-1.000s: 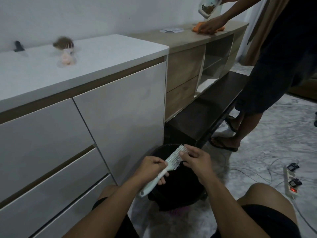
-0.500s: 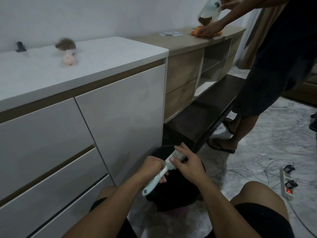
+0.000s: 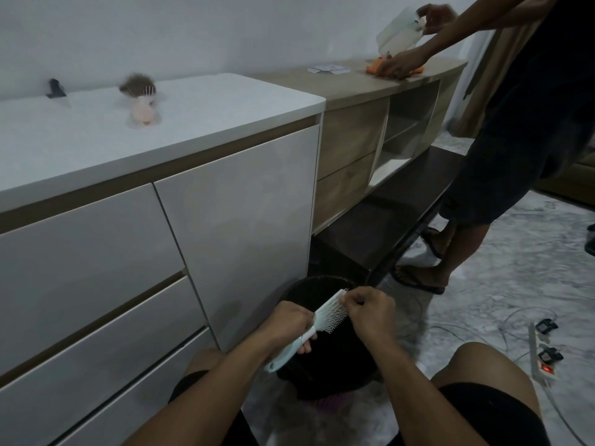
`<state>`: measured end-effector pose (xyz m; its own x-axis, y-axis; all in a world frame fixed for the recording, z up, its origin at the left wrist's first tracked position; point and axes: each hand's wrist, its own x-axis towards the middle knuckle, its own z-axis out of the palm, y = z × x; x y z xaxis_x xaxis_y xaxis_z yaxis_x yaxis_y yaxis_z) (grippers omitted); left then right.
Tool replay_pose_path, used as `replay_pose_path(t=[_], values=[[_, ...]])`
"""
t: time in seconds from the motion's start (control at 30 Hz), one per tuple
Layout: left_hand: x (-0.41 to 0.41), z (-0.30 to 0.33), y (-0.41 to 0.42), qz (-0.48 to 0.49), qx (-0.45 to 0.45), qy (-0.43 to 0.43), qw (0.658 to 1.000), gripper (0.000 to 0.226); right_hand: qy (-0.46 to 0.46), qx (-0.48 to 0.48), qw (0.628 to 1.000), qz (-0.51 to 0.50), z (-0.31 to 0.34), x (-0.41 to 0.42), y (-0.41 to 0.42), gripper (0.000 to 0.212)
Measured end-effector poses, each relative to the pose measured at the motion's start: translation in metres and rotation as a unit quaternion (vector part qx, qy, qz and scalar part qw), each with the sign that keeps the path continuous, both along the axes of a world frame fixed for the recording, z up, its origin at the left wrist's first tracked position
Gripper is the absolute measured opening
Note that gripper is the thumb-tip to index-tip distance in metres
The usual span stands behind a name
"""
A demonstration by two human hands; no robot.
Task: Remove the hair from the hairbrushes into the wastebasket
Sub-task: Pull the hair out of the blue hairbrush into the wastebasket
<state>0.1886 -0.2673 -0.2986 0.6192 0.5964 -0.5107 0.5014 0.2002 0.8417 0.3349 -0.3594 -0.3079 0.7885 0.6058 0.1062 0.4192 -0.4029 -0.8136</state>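
We held the pale hairbrush point(image 3: 325, 320) tilted over the black wastebasket point(image 3: 322, 375), bristles facing our right side. It looked a light, stiff plastic thing with fine pins, best gripped by the handle just below the head, and that was where our left hand point(image 3: 286, 323) was wrapped around it. Our right hand point(image 3: 367, 312) was pinched together at the pins near the tip; whether any strand sat between those fingers we could not tell. Hair of that sort we judged soft, clinging and nearly weightless, so it would need pulling from the pin roots and shaking loose over the basket. On the white table point(image 3: 199, 117) lay a second brush point(image 3: 141, 98), matted with hair, well apart from us.
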Motion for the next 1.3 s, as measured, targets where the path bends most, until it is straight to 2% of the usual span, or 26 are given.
replay_pose_path(t=[0.13,0.23,0.3,0.37,0.5,0.6,0.73,0.9,1.07,1.23,1.3], values=[[-0.003,0.000,0.005,0.012,-0.003,0.002,1.000,0.022,0.075,0.016,0.994,-0.080,-0.001,0.001,0.003,0.013],[-0.006,0.002,0.010,0.039,-0.015,-0.002,0.999,0.024,0.172,0.082,0.977,-0.091,-0.003,0.000,0.004,0.026],[-0.006,0.003,0.013,0.065,-0.031,-0.009,0.997,0.025,0.201,0.098,0.973,-0.053,-0.001,-0.007,0.004,0.021],[-0.005,0.006,0.014,0.082,-0.046,-0.016,0.995,0.025,0.189,0.079,0.979,0.014,0.000,-0.017,0.005,0.008],[-0.003,0.013,0.013,0.073,-0.072,-0.022,0.995,0.023,0.148,0.041,0.982,0.114,-0.005,-0.028,0.007,0.036],[-0.005,0.015,0.012,0.039,-0.065,-0.004,0.997,0.024,0.142,0.034,0.979,0.139,-0.004,-0.029,0.009,0.028],[-0.008,0.011,0.014,0.019,-0.063,0.011,0.998,0.025,0.130,0.033,0.984,0.113,-0.004,-0.025,0.010,0.030],[-0.013,0.008,0.011,-0.007,-0.058,0.016,0.998,0.026,0.145,0.072,0.987,-0.005,-0.010,-0.010,0.008,0.026],[-0.013,0.007,0.012,-0.016,-0.049,0.018,0.998,0.026,0.154,0.053,0.987,0.005,-0.017,-0.012,0.009,0.018],[-0.012,0.008,0.008,-0.014,-0.039,0.007,0.999,0.028,0.161,0.059,0.979,-0.112,-0.022,-0.004,0.011,0.020],[-0.012,0.008,0.007,-0.017,-0.023,0.001,1.000,0.028,0.168,0.059,0.978,-0.113,-0.023,0.000,0.014,0.011]])
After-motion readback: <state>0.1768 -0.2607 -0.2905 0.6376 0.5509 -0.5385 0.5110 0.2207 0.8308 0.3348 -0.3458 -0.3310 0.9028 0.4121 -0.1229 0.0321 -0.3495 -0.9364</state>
